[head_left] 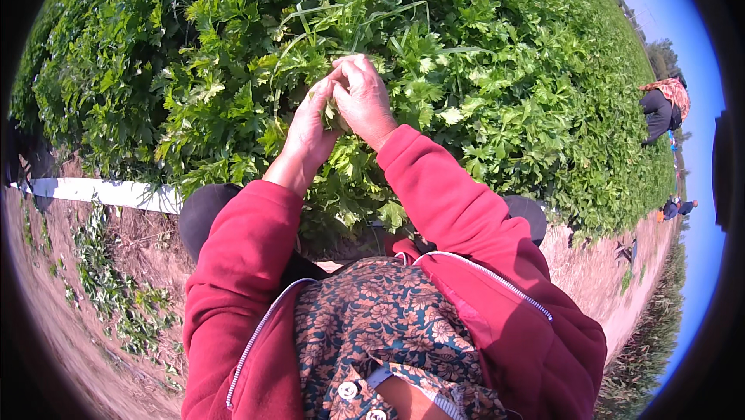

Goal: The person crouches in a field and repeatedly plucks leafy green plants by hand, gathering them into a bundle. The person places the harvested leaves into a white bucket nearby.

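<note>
My left hand (311,129) and my right hand (365,97) meet just above a dense stand of leafy green plants (419,88) that look like celery. A small bit of green leaf (330,113) shows between the palms, seemingly held in the curled fingers of my left hand. The right fingers bend over and touch the left fingertips; what they pinch, if anything, is hidden. Long thin grass blades (384,15) arch among the leaves just beyond the hands.
A white strip (110,193) edges the bed at left. Loose leaves (116,286) lie on the bare soil (64,350). At right a person (663,107) bends over the plants, and further people (680,208) are by the path. My dark knees (204,216) flank my arms.
</note>
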The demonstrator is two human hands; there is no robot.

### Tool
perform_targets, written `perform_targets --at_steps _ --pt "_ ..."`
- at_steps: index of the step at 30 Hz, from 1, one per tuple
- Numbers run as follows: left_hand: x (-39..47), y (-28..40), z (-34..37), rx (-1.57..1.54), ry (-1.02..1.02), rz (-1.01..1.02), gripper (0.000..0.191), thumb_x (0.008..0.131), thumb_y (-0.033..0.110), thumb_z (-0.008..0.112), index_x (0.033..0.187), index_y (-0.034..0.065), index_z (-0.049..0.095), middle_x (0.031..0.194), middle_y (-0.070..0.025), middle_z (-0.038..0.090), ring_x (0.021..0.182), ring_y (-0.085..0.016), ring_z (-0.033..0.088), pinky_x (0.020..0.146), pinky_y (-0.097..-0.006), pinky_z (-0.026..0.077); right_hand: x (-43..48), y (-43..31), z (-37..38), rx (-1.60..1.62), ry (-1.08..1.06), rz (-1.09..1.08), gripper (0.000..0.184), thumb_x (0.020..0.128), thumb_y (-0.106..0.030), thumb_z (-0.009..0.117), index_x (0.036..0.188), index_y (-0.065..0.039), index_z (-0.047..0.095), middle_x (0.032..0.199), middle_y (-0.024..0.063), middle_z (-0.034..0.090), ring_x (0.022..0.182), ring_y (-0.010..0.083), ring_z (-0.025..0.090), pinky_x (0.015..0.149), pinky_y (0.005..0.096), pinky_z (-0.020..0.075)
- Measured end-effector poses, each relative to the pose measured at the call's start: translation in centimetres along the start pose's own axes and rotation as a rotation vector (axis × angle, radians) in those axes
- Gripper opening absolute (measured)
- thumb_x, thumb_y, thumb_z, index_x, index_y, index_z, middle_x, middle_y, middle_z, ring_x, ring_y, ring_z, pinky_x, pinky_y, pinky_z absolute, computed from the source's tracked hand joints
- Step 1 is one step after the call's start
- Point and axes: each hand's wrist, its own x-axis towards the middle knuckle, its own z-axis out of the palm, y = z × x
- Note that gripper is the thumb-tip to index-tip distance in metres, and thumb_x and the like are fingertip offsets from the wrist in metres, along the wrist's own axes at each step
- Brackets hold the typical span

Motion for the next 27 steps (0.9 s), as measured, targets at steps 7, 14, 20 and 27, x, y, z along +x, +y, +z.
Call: perform_targets --at_steps 7,14,20,27 --pt "1.3 0.7 -0.9 0.138 0.122 0.067 0.018 0.087 0.024 0.067 0.098 0.0121 0.060 0.088 0.0023 0.060 0.077 -0.012 0.057 0.064 -0.0299 0.048 2.7 3.2 -2.5 0.478 -0.259 0.185 0.014 0.089 -0.007 0.051 0.097 0.002 0.059 0.091 0.0101 0.063 0.086 0.0192 0.064 0.078 0.0299 0.0502" --pt "1.8 -0.3 0.8 0.275 0.100 -0.061 0.011 0.088 0.015 0.063 0.096 0.0080 0.061 0.085 0.0020 0.058 0.078 -0.008 0.053 0.069 -0.0253 0.045 3.5 20.2 -4.6 0.116 -0.085 0.511 0.012 0.086 -0.004 0.048 0.087 0.001 0.059 0.079 0.0118 0.065 0.071 0.0221 0.064 0.067 0.0318 0.0514" --pt "3.4 -1.6 0.8 0.413 -0.139 -0.126 0.037 0.090 0.010 0.059 0.126 0.0067 0.053 0.110 -0.0045 0.065 0.103 -0.012 0.054 0.084 -0.0317 0.049 3.4 19.8 -4.2 -0.335 -0.125 0.119 0.012 0.077 -0.004 0.052 0.083 0.000 0.062 0.083 0.0185 0.063 0.083 0.0345 0.061 0.079 0.0394 0.0481" --pt "5.4 -2.7 2.1 0.454 -0.271 -0.082 0.057 0.088 0.006 0.057 0.142 0.0104 0.039 0.138 -0.0099 0.047 0.117 -0.013 0.046 0.101 -0.0272 0.035 3.1 21.2 -1.6 -0.172 -0.523 0.479 0.036 0.079 -0.006 0.061 0.115 -0.004 0.056 0.101 0.0173 0.065 0.090 0.0322 0.062 0.080 0.0362 0.0487"
